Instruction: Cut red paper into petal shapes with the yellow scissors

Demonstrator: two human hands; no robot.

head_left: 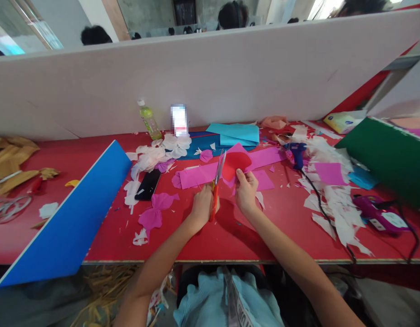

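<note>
My left hand (201, 204) is wrapped around a pair of scissors (215, 200) with orange handles, the blades pointing away from me. Between thumb and fingers, my right hand (246, 191) pinches a red paper piece (237, 163) with a rounded edge. The blades stand at the left edge of that piece; whether they are cutting into it I cannot tell. Beneath and behind lie strips of pink paper (199, 176). A pink bow-shaped piece (155, 211) rests left of my left hand, near a dark phone (148, 185).
Angled boards, blue (73, 213) and green (387, 159), flank the red table (196, 247). White scraps (339, 213), a blue glue gun (297, 152) with its cord and a purple device (380, 213) lie right. A bottle (149, 120) and lit phone (179, 120) stand before the white partition (210, 77).
</note>
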